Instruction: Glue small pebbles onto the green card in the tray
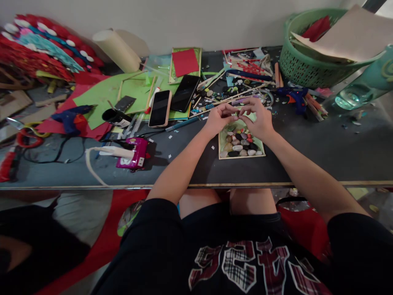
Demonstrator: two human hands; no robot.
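Note:
My left hand (218,117) and my right hand (257,119) meet fingertip to fingertip just above the far edge of a small green card (222,139) framed with wooden sticks. Several smooth pebbles (241,144) in white, black, pink and tan lie stuck on that card. Both hands pinch at something tiny between the fingertips; what it is stays too small to tell. The card rests on the dark table (322,155) right in front of me.
Two phones (160,108) (185,92) lie left of my hands on green paper (104,96). A pink glue gun (135,153) sits at front left, a blue one (295,95) at right. A green basket (302,61), scissors (26,133), a paper roll (116,49) and scraps crowd the back.

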